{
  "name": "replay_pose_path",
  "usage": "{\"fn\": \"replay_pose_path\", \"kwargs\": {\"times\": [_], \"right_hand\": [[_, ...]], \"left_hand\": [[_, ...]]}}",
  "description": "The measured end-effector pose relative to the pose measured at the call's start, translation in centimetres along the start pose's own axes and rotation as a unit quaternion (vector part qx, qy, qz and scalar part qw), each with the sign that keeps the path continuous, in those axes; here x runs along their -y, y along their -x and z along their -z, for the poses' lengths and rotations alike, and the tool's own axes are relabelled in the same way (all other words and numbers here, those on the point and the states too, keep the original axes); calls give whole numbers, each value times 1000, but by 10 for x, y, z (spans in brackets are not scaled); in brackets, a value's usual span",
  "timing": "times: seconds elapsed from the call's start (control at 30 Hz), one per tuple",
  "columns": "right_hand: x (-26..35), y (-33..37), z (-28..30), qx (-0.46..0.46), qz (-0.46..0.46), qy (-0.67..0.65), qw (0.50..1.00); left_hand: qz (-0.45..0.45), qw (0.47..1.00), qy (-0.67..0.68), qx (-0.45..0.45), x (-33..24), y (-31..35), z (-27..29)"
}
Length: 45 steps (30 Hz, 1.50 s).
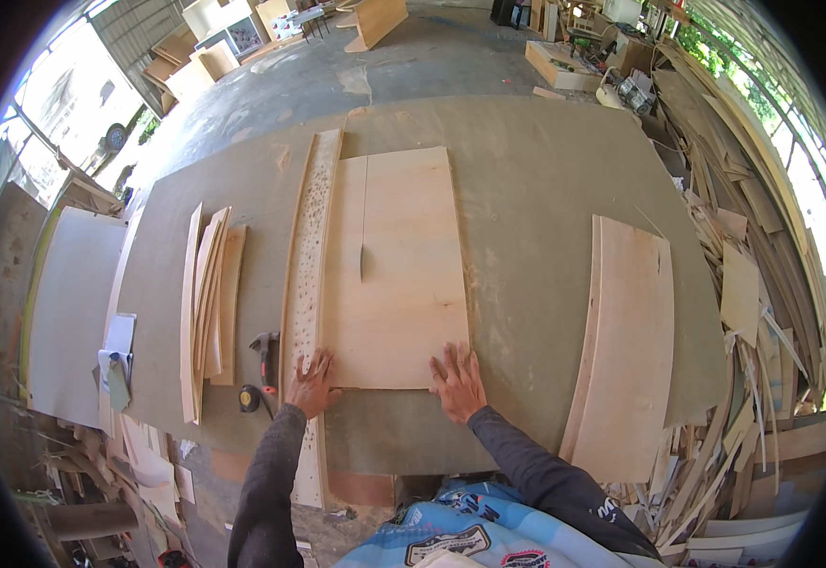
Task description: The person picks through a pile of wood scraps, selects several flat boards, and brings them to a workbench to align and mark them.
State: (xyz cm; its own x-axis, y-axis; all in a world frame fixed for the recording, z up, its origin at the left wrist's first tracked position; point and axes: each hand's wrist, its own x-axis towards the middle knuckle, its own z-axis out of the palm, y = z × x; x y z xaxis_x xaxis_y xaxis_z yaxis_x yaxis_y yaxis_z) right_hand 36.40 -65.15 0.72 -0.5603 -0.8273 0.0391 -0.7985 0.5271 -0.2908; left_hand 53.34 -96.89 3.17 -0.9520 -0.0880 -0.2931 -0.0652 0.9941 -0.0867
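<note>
A pale plywood panel (413,275) lies flat on the worktable, its left edge along a long wooden strip dotted with small holes (310,227). Through the panel stands a thin saw blade (363,265), and a straight cut line runs from it to the far edge. My left hand (310,383) rests where the strip meets the panel's near left corner, fingers spread. At the near right corner, my right hand (458,383) lies with fingers stretched over the panel's edge. Neither hand grasps anything.
A hammer (264,360) and a tape measure (249,399) lie left of the strip. Beyond them are narrow wood strips (209,293). Wide plywood pieces (626,341) are stacked on the table's right (526,189). Scrap wood (744,237) piles up past that side.
</note>
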Motion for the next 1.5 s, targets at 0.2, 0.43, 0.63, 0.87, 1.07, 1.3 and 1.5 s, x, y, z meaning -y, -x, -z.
{"fn": "replay_pose_path", "kwargs": {"times": [0.2, 0.43, 0.63, 0.87, 1.07, 1.3, 1.5], "right_hand": [[-9, -19, -1, 1, -5, -6, 1000], [-21, -43, 2, -4, -7, 13, 1000], [-30, -64, 1, 1, -11, 10, 1000], [-40, -87, 4, 9, -26, 24, 999], [-49, -118, 5, 19, -31, 27, 999], [-64, -143, 9, 30, -40, 35, 998], [-75, -165, 11, 23, -45, 43, 998]], "left_hand": [[-27, 1000, 0, -14, 18, -19, 4], [-23, 999, -23, -6, 24, -47, 15], [-27, 998, -58, -8, 34, -69, 16], [-30, 997, -63, -14, 48, -95, 19], [-20, 997, -66, -17, 64, -118, 17], [-21, 995, -91, -25, 70, -147, 32], [-14, 991, -130, -16, 80, -171, 36]]}}
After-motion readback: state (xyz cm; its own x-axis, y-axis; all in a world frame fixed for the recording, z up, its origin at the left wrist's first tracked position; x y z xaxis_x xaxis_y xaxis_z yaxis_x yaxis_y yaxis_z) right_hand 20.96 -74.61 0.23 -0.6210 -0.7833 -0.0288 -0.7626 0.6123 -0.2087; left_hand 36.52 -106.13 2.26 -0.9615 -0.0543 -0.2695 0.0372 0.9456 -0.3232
